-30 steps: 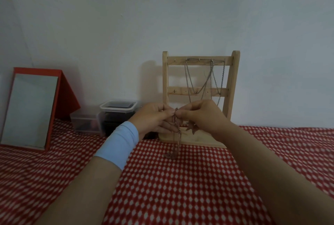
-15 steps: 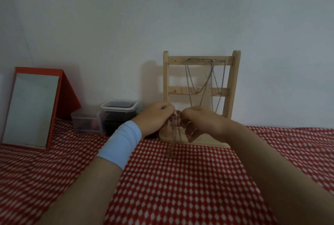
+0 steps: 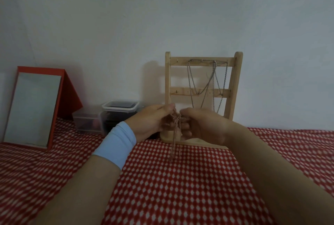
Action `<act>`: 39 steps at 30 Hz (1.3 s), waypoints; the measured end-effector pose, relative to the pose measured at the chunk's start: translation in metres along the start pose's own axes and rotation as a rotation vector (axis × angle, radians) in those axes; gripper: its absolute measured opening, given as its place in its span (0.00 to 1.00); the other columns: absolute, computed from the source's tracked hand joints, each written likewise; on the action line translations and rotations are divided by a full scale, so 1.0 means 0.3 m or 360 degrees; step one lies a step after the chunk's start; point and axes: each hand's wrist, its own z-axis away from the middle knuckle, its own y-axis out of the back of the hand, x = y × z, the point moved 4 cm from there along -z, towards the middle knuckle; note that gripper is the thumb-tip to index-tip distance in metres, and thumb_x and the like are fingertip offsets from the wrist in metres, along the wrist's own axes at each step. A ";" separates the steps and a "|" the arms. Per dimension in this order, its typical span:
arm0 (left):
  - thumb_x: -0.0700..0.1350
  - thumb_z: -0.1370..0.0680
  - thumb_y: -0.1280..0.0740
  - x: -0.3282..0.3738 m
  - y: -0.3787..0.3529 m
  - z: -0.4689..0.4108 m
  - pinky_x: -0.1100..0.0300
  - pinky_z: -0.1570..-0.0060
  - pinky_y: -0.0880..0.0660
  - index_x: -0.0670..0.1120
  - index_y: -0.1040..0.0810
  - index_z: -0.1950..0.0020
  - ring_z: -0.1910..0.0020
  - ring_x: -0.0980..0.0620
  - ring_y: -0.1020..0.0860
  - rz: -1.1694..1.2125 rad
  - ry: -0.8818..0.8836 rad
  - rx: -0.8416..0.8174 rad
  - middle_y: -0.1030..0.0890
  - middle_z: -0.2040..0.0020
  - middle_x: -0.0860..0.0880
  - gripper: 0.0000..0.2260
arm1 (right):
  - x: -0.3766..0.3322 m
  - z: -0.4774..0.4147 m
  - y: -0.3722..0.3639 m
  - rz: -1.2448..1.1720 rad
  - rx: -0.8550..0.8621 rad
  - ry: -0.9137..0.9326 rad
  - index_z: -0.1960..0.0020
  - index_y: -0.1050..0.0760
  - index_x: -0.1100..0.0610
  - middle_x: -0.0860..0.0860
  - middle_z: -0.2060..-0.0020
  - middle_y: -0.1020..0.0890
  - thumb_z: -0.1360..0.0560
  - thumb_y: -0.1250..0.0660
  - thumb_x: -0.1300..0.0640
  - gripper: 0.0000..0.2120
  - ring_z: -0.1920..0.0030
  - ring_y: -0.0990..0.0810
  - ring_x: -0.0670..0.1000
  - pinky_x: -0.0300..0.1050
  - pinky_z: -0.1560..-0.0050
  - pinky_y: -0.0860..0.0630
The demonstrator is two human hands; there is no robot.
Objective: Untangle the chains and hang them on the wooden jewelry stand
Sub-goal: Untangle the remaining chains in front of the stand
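Where the red-checked tabletop [image 3: 180, 188] meets the pale wall, a red-framed mirror [image 3: 34, 107] leans at the far left and the wooden jewelry stand [image 3: 237, 83] stands upright right of the middle. Between them sit a clear plastic box [image 3: 86, 121] and, just beside it, a lidded tub [image 3: 119, 106] with dark contents. Both forearms reach in toward the stand's base, the left one wearing a pale blue wristband [image 3: 115, 143]. The left hand [image 3: 150, 121] and the right hand [image 3: 206, 125] meet in front of the stand's lower half, each pinching the tangled chains [image 3: 175, 122] between curled fingertips, so both are clamped on the same knot. Below the knot a doubled length dangles toward the cloth; whether its end touches the cloth is too blurred to tell. Behind, the hung chains [image 3: 224, 80] drape from hooks on the top bar, one loop crossing another near the middle bar.

By my reading the untangling step is in hand and part of the hanging is done. The next move likely calls for slackening the knot and teasing one strand out with light pulls, then lifting the freed chain to an open hook at the top bar's left end, since a hard tug would probably tighten the snarl
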 end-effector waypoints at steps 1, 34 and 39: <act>0.52 0.20 0.39 0.003 0.007 -0.004 0.48 0.39 0.25 0.39 0.23 0.49 0.51 0.45 0.20 0.0083 -0.0015 0.0021 0.19 0.53 0.41 0.16 | -0.004 0.004 0.011 0.0063 0.0059 0.0050 0.63 0.23 0.52 0.48 0.66 0.28 0.16 0.42 0.49 0.20 0.65 0.28 0.48 0.48 0.51 0.24; 0.34 0.22 0.33 0.012 0.041 -0.006 0.50 0.46 0.20 0.37 0.28 0.35 0.48 0.45 0.18 0.0015 0.0002 0.0186 0.19 0.43 0.36 0.16 | -0.047 0.013 0.067 0.0165 0.0766 0.0476 0.46 0.23 0.55 0.62 0.58 0.18 0.26 0.24 0.63 0.12 0.77 0.29 0.45 0.38 0.78 0.33; 0.34 0.22 0.34 0.010 0.045 -0.009 0.49 0.47 0.20 0.41 0.29 0.35 0.59 0.51 0.18 0.0222 0.0027 0.0164 0.17 0.51 0.41 0.15 | -0.070 0.025 0.048 0.0836 0.0786 0.0627 0.53 0.15 0.41 0.46 0.54 0.14 0.25 0.25 0.55 0.08 0.58 0.15 0.53 0.60 0.56 0.16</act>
